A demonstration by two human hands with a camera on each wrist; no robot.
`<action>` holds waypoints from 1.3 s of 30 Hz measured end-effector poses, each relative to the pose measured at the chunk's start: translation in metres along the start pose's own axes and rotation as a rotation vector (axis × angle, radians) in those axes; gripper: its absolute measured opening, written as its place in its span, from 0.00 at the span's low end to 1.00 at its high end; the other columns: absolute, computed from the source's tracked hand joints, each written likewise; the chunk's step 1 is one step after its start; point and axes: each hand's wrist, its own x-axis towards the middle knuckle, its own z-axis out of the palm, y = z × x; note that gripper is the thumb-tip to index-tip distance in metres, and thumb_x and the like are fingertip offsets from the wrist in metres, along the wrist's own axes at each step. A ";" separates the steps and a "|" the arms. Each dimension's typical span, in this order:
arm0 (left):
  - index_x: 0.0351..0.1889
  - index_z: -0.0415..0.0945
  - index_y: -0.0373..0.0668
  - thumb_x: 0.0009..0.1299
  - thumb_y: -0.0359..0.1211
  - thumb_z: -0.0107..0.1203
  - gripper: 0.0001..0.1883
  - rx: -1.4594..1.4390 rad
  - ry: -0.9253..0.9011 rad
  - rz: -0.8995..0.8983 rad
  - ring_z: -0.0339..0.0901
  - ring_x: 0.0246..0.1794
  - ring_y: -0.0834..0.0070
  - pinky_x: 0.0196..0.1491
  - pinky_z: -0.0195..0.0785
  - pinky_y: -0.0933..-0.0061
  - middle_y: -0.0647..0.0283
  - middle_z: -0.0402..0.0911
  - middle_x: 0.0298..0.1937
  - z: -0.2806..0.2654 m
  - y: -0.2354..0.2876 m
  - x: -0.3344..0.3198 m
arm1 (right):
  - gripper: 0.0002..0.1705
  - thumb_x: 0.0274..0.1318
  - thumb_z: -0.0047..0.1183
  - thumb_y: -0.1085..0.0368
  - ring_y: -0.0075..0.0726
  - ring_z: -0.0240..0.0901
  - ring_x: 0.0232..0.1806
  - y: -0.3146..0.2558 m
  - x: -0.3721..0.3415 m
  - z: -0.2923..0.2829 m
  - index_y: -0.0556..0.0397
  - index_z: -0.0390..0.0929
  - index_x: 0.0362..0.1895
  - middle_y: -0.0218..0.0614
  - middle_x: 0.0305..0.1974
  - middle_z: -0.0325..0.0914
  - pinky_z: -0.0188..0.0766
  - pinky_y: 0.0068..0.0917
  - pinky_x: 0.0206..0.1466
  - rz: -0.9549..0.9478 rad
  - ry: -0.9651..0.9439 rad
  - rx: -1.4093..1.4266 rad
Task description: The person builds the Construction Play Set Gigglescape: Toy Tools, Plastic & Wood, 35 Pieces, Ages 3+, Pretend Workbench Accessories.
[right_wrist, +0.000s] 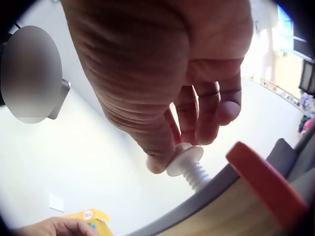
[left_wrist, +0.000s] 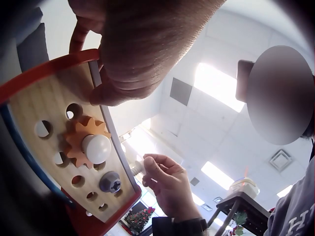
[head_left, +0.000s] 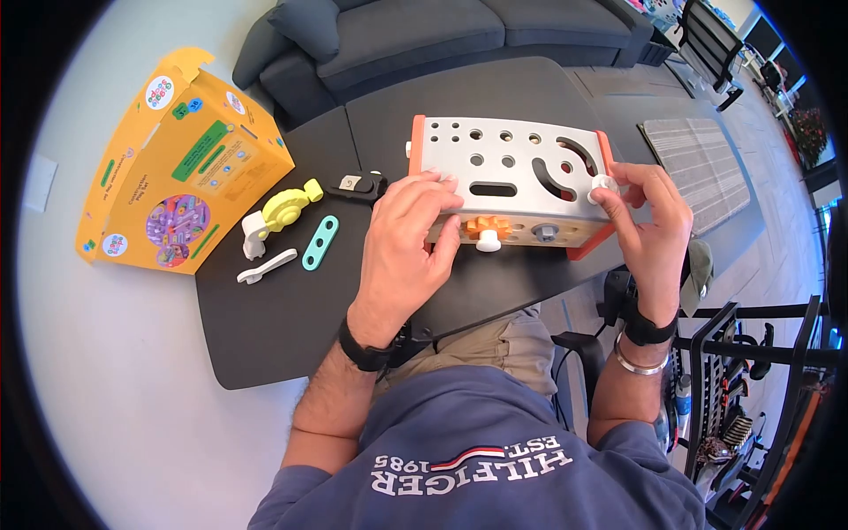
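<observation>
A toy workbench (head_left: 517, 163) with a grey perforated top, wooden front and orange-red ends stands on the dark table. My left hand (head_left: 402, 234) grips its near left corner, fingers over the top and thumb at the front edge. Between thumb and fingertips, my right hand (head_left: 649, 208) pinches a white plastic screw (right_wrist: 189, 164). The screw's threaded shank points down at the top panel's edge near the right end. On the wooden front sit an orange gear (left_wrist: 78, 140) with a white screw head (left_wrist: 96, 149) at its centre, and a grey bolt (left_wrist: 110, 182) beside it.
Left of the workbench lie a teal strip with holes (head_left: 320, 243), a white wrench (head_left: 267, 266), a yellow-green toy tool (head_left: 287, 210) and a small black item (head_left: 358, 185). An orange-yellow box (head_left: 190, 168) stands behind them. A grey woven mat (head_left: 698, 163) lies right.
</observation>
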 end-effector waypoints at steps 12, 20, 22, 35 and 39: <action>0.49 0.86 0.39 0.68 0.22 0.70 0.12 -0.003 0.001 -0.007 0.85 0.68 0.50 0.67 0.79 0.53 0.55 0.92 0.57 0.000 0.001 0.000 | 0.13 0.60 0.67 0.80 0.48 0.88 0.49 0.002 0.001 0.002 0.57 0.90 0.49 0.43 0.48 0.92 0.83 0.36 0.52 -0.048 0.007 -0.007; 0.49 0.87 0.38 0.69 0.22 0.70 0.12 -0.012 0.001 -0.007 0.85 0.68 0.50 0.68 0.79 0.53 0.55 0.92 0.58 0.000 0.000 0.000 | 0.18 0.60 0.67 0.78 0.46 0.87 0.50 0.004 0.005 0.002 0.57 0.90 0.55 0.43 0.51 0.92 0.83 0.35 0.52 -0.232 -0.025 0.112; 0.49 0.87 0.38 0.69 0.22 0.70 0.12 -0.010 -0.001 -0.006 0.85 0.68 0.50 0.68 0.79 0.53 0.55 0.92 0.58 0.000 0.000 0.001 | 0.19 0.60 0.66 0.79 0.47 0.87 0.51 0.003 0.004 0.001 0.57 0.90 0.56 0.43 0.52 0.92 0.83 0.37 0.54 -0.187 -0.034 0.106; 0.49 0.87 0.38 0.69 0.22 0.70 0.12 -0.004 -0.003 -0.018 0.85 0.68 0.50 0.68 0.79 0.53 0.54 0.92 0.57 0.000 0.002 0.001 | 0.16 0.62 0.65 0.78 0.47 0.87 0.50 0.004 0.005 0.002 0.57 0.91 0.54 0.43 0.51 0.91 0.82 0.35 0.53 -0.171 -0.067 0.076; 0.49 0.86 0.38 0.69 0.22 0.70 0.11 -0.005 -0.003 -0.020 0.85 0.68 0.50 0.68 0.79 0.53 0.55 0.92 0.57 0.000 0.001 0.002 | 0.16 0.62 0.65 0.80 0.46 0.88 0.50 0.004 0.007 0.003 0.57 0.91 0.53 0.41 0.51 0.92 0.82 0.33 0.53 -0.290 -0.011 0.067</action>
